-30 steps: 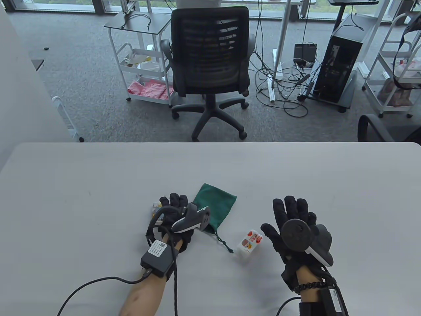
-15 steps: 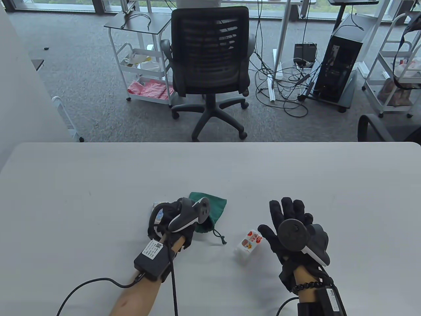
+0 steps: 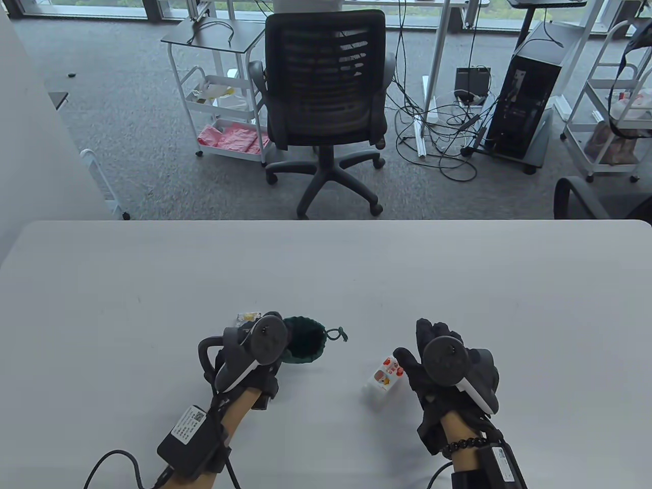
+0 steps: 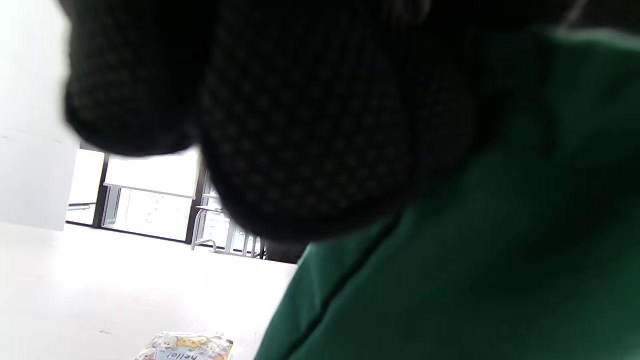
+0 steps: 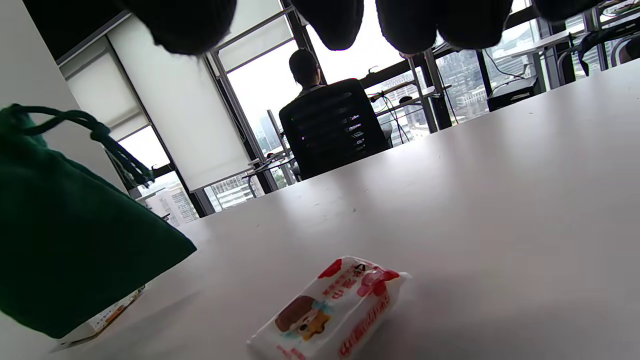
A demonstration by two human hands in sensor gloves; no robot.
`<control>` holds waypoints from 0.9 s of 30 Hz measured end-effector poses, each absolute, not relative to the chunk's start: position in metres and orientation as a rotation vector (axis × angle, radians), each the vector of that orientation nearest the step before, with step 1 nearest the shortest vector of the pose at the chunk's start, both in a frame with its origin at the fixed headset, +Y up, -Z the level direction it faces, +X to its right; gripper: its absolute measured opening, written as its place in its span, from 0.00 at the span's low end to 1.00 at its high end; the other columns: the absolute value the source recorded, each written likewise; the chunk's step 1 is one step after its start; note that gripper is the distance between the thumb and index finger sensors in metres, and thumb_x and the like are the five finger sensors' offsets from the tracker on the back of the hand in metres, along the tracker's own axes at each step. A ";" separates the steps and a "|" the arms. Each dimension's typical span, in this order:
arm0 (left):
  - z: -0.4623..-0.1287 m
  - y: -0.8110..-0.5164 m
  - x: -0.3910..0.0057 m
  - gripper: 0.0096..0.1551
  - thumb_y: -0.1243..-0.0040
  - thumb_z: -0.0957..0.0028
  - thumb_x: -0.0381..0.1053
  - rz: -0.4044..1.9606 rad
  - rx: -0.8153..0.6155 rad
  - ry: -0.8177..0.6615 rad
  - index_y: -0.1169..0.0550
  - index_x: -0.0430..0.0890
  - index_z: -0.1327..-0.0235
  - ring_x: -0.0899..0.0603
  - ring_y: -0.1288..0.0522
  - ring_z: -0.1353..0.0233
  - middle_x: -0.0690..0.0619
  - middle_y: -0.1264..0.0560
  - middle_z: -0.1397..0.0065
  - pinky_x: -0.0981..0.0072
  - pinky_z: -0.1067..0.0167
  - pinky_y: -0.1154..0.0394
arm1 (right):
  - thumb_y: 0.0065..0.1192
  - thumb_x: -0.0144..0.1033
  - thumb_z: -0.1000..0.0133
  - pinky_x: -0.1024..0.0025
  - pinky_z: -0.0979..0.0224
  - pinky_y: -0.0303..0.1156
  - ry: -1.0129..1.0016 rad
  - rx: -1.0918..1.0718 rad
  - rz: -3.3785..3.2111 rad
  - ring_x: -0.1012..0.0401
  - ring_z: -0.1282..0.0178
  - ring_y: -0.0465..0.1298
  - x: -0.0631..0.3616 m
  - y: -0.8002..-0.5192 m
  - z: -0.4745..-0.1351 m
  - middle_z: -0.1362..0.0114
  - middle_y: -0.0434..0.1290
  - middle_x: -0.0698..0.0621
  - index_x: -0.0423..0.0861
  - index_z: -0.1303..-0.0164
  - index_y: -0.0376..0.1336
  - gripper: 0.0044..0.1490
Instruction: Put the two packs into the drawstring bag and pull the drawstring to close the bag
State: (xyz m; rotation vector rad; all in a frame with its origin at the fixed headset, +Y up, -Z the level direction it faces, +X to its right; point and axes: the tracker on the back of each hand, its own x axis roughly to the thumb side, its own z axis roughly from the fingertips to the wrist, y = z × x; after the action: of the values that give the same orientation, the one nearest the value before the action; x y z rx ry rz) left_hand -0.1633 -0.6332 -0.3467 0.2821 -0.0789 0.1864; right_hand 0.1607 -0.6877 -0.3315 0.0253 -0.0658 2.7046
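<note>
My left hand point(image 3: 272, 364) grips the green drawstring bag point(image 3: 304, 346) by its side and holds it up off the table, its mouth open toward the table camera. The drawstring point(image 3: 336, 334) hangs at the bag's right. In the left wrist view my gloved fingers point(image 4: 310, 150) press into the green cloth point(image 4: 500, 250). One pack point(image 3: 247, 319) lies just behind that hand, also seen as a printed pack point(image 4: 185, 347). The other pack point(image 3: 387, 377), white with red print, lies on the table beside my right hand point(image 3: 412, 342), which hovers over it, fingers loosely bent and empty. That pack point(image 5: 330, 305) sits below the fingertips.
The white table point(image 3: 326, 265) stretches wide beyond the hands. A black office chair point(image 3: 326, 102) stands past the far edge, with carts, cables and a computer tower point(image 3: 524, 97) on the floor. A person sits at a far desk point(image 5: 305, 70).
My left hand gathered the flat bag, pulled it nearer and raised it so the mouth opens upward. My right hand shifted slightly left toward the red-printed pack, fingers bending.
</note>
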 end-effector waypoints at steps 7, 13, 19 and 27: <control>-0.335 -0.631 -0.177 0.24 0.37 0.45 0.61 0.275 0.337 -0.070 0.14 0.42 0.55 0.58 0.08 0.75 0.58 0.10 0.69 0.65 0.66 0.09 | 0.54 0.54 0.40 0.30 0.38 0.72 0.099 -0.142 2.746 0.26 0.36 0.72 0.138 -0.703 -0.337 0.28 0.63 0.19 0.26 0.21 0.53 0.52; -0.338 -0.633 -0.184 0.24 0.37 0.45 0.59 0.359 0.313 -0.041 0.15 0.41 0.52 0.57 0.08 0.73 0.57 0.10 0.67 0.64 0.64 0.09 | 0.54 0.55 0.40 0.34 0.42 0.76 0.324 -0.224 2.884 0.27 0.41 0.76 0.108 -0.719 -0.351 0.31 0.67 0.18 0.24 0.21 0.52 0.53; -0.341 -0.638 -0.188 0.25 0.37 0.45 0.58 0.443 0.266 -0.029 0.16 0.40 0.50 0.56 0.07 0.70 0.56 0.10 0.64 0.63 0.62 0.09 | 0.53 0.56 0.40 0.35 0.44 0.77 0.518 -0.333 2.956 0.27 0.43 0.77 0.083 -0.738 -0.366 0.33 0.68 0.18 0.22 0.21 0.50 0.56; -0.345 -0.645 -0.196 0.25 0.37 0.46 0.60 0.527 0.217 -0.008 0.16 0.41 0.50 0.56 0.07 0.70 0.56 0.10 0.63 0.63 0.61 0.09 | 0.52 0.58 0.41 0.36 0.45 0.78 0.585 -0.379 3.075 0.29 0.45 0.79 0.065 -0.755 -0.369 0.34 0.70 0.19 0.20 0.22 0.49 0.59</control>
State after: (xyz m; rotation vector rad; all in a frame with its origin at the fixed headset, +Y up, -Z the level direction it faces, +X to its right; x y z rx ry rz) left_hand -0.1961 -0.6447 -0.3452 0.2167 -0.0075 0.5265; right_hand 0.0650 -0.7549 -0.3691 -0.3790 0.5854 3.0751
